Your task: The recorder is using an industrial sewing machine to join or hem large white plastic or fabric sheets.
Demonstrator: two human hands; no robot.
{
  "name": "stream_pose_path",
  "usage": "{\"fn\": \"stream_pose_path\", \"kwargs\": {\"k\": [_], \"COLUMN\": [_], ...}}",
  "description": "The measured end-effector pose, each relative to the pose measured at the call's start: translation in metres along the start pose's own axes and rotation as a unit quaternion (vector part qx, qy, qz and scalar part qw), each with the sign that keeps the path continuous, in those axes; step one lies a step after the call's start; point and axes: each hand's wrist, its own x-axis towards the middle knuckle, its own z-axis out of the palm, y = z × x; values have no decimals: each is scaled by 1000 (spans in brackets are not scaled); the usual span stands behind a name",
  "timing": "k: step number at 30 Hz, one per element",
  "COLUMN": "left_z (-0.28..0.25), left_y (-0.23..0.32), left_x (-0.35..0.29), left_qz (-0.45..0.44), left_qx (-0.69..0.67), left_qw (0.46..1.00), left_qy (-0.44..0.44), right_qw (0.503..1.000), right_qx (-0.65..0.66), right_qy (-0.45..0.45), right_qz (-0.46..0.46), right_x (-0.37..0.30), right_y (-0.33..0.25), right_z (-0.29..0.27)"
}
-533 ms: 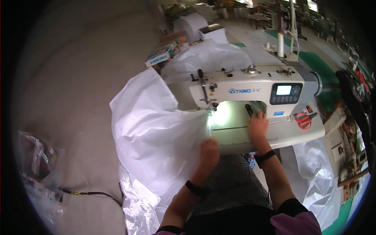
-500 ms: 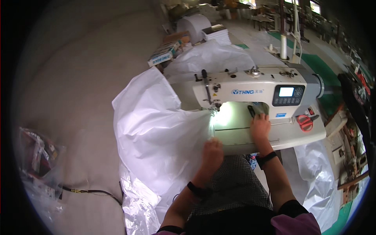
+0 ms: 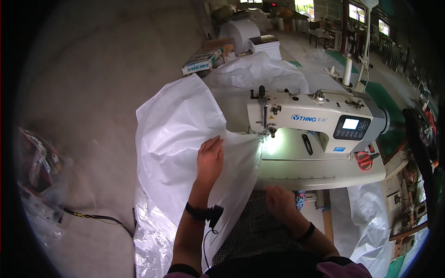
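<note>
A large white plastic-like sheet [image 3: 171, 139] drapes over the left of the sewing machine [image 3: 306, 111], its right edge running under the lit needle area. My left hand [image 3: 211, 157] lies on top of this sheet, fingers stretched out and close together. Just off the front edge of the machine bed [image 3: 296, 169] is my right hand [image 3: 280, 201], above my lap. Its fingers look curled but are blurred, and whether they hold anything cannot be made out. A slim black tool, perhaps thread snips [image 3: 307, 144], rests on the bed under the machine arm, untouched.
Red-handled scissors [image 3: 365, 161] lie at the bed's right end. A thread cone [image 3: 347, 72] stands behind the machine. Boxes [image 3: 201, 62], a large white roll [image 3: 240, 34] and a stack of white sheets [image 3: 265, 47] are farther back. A black cable [image 3: 99, 215] crosses the floor at left.
My left hand has moved left and away from me, onto the sheet. My right hand has left the black tool under the machine arm and come back to the bed's front edge.
</note>
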Motion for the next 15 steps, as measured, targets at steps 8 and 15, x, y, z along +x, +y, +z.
{"fn": "stream_pose_path", "kwargs": {"k": [8,15], "left_z": [51,71], "left_y": [-70,-42], "left_x": [26,-11], "left_qz": [-65,-109], "left_qx": [121,50], "left_qw": [978,983], "left_qy": [-156,-139], "right_qw": [903,880], "right_qx": [-378,-428], "right_qy": [168,98], "right_qz": [111,179], "right_x": [76,84], "right_y": [107,169], "right_z": [-64,-48]}}
